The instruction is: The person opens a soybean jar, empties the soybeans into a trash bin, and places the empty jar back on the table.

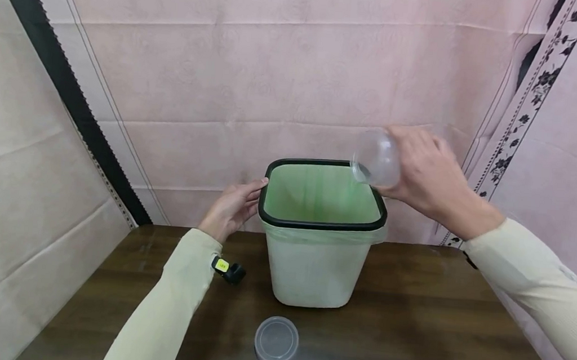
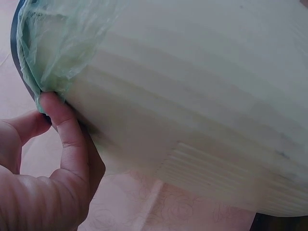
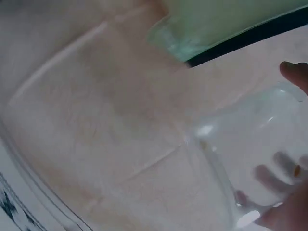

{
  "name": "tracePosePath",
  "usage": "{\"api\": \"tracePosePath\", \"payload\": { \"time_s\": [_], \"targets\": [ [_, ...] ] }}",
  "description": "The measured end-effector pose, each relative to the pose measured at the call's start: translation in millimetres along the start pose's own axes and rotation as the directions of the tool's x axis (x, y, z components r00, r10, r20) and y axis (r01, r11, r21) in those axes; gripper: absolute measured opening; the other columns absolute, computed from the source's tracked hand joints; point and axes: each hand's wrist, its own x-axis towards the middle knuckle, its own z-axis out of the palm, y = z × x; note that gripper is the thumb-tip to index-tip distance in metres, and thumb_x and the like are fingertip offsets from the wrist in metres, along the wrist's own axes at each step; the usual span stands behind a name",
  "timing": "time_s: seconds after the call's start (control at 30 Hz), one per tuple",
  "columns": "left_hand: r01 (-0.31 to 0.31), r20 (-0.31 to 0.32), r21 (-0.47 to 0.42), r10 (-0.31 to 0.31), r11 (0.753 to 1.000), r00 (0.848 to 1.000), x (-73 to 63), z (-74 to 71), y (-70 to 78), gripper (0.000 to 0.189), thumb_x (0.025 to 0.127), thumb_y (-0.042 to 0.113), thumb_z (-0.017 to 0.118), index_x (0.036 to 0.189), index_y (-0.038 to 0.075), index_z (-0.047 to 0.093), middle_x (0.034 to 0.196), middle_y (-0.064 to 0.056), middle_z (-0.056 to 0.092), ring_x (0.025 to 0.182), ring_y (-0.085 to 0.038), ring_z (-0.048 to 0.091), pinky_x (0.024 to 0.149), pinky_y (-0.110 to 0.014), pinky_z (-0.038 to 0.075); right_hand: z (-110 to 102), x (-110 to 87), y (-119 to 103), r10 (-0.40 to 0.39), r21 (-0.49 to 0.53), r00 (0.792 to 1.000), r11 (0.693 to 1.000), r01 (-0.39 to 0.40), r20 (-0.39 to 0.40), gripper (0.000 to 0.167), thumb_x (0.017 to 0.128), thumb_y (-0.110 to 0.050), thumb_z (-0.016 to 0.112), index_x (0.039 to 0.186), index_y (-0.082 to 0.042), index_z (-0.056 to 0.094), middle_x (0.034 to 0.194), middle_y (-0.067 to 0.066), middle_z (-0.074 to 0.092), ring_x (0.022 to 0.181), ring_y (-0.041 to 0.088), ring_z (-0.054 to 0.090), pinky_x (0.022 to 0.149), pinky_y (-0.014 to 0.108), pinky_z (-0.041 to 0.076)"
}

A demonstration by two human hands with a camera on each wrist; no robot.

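A pale green trash bin (image 1: pixel 317 270) with a black rim and a thin green liner bag (image 2: pixel 67 43) stands upright on the table. My left hand (image 1: pixel 235 207) pinches the rim at its left side, thumb and finger on the liner's edge. Over the bin's right rim, my right hand (image 1: pixel 424 171) grips a clear plastic jar (image 1: pixel 379 158), tilted with its mouth toward the bin. Small brown bits cling inside the jar (image 3: pixel 260 144) in the right wrist view. A round clear lid (image 1: pixel 276 342) lies on the table in front of the bin.
The dark wooden table (image 1: pixel 408 336) runs up to a pink cloth backdrop (image 1: pixel 296 79) close behind the bin. More pale cloth hangs at the left and right sides. A small black device (image 1: pixel 229 269) with a yellow label sits on my left wrist.
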Motion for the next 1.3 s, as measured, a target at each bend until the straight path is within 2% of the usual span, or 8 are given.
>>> {"api": "tracePosePath", "payload": {
  "time_s": [0.13, 0.3, 0.5, 0.63, 0.9, 1.1, 1.2, 1.3],
  "targets": [
    [0.006, -0.005, -0.004, -0.006, 1.0, 1.0, -1.7, 1.3, 1.1, 0.012, 0.103, 0.02, 0.072, 0.106, 0.009, 0.074, 0.096, 0.001, 0.075, 0.084, -0.007, 0.072, 0.079, -0.02, 0.061, -12, -37.3, -23, 0.223, 0.305, 0.97, 0.934, -0.185, -0.096, 0.112, 0.065, -0.02, 0.103, 0.151, 0.008, 0.036, 0.138, 0.03, 0.057, 0.115, 0.045, 0.062, 0.098, 0.053, 0.058],
    [0.003, -0.017, -0.002, -0.003, 1.0, 1.0, -1.6, 0.9, 2.7, 0.015, 0.103, 0.019, 0.072, 0.111, 0.007, 0.071, 0.096, 0.001, 0.075, 0.084, -0.007, 0.072, 0.077, -0.019, 0.061, -7, -96.2, -71, 0.479, 0.615, 0.853, 0.742, -0.267, -0.207, 0.112, 0.052, 0.003, 0.101, 0.15, -0.005, 0.048, 0.133, 0.005, 0.06, 0.113, 0.019, 0.059, 0.094, 0.014, 0.048],
    [0.004, -0.018, 0.023, -0.004, 1.0, 1.0, 0.8, -0.2, 3.1, 0.024, 0.102, 0.019, 0.073, 0.121, 0.004, 0.068, 0.101, 0.0, 0.074, 0.088, -0.007, 0.072, 0.082, -0.021, 0.061, 33, -150.1, -127, 0.575, 0.689, 0.816, 0.569, -0.448, 0.055, 0.103, 0.062, -0.008, 0.103, 0.15, -0.017, 0.052, 0.126, -0.001, 0.065, 0.108, 0.013, 0.063, 0.091, 0.015, 0.05],
    [0.009, -0.041, 0.04, -0.008, 0.999, 0.999, 1.6, 0.7, 4.9, 0.03, 0.102, 0.019, 0.074, 0.126, 0.003, 0.067, 0.105, -0.001, 0.072, 0.09, -0.008, 0.071, 0.086, -0.022, 0.061, 76, -170.2, -148, 0.551, 0.645, 0.805, 0.537, -0.544, 0.221, 0.096, 0.065, -0.027, 0.104, 0.145, -0.016, 0.054, 0.126, 0.001, 0.068, 0.109, 0.017, 0.066, 0.094, 0.022, 0.052],
    [0.003, -0.008, 0.026, -0.002, 1.0, 1.0, 5.4, 5.8, 2.8, 0.018, 0.102, 0.018, 0.072, 0.113, 0.003, 0.07, 0.097, -0.001, 0.072, 0.082, -0.008, 0.07, 0.075, -0.02, 0.061, 123, -192.7, -161, 0.598, 0.566, 0.697, 0.438, -0.698, 0.397, 0.094, 0.064, -0.04, 0.103, 0.141, -0.014, 0.055, 0.125, 0.003, 0.067, 0.113, 0.02, 0.063, 0.093, 0.035, 0.054],
    [-0.037, -0.001, 0.099, 0.037, 0.994, 0.999, 0.2, 5.4, 2.9, 0.033, 0.104, 0.026, 0.071, 0.125, 0.001, 0.067, 0.095, 0.001, 0.073, 0.082, -0.008, 0.069, 0.076, -0.02, 0.06, 123, -192.6, -164, 0.568, 0.568, 0.696, 0.424, -0.705, 0.44, 0.099, 0.065, -0.041, 0.102, 0.145, -0.012, 0.05, 0.133, 0.006, 0.063, 0.118, 0.022, 0.06, 0.094, 0.039, 0.052],
    [-0.13, -0.041, 0.259, 0.146, 0.957, 0.988, -5.1, 4.8, 2.5, 0.044, 0.104, 0.036, 0.07, 0.13, 0.002, 0.063, 0.105, -0.002, 0.072, 0.088, -0.01, 0.069, 0.078, -0.023, 0.061, 119, -193.0, -162, 0.564, 0.61, 0.714, 0.41, -0.678, 0.415, 0.097, 0.069, -0.035, 0.101, 0.146, -0.011, 0.048, 0.134, 0.007, 0.061, 0.118, 0.019, 0.059, 0.096, 0.033, 0.051],
    [-0.257, -0.077, 0.46, 0.326, 0.85, 0.942, -13.3, 2.1, -0.5, 0.055, 0.104, 0.047, 0.066, 0.135, 0.002, 0.06, 0.121, -0.011, 0.066, 0.099, -0.019, 0.068, 0.084, -0.031, 0.062, 112, -192.3, -154, 0.599, 0.717, 0.742, 0.371, -0.59, 0.301, 0.073, 0.083, -0.016, 0.09, 0.143, -0.005, 0.05, 0.131, 0.01, 0.06, 0.119, 0.013, 0.059, 0.102, 0.022, 0.049]
  ]
}}
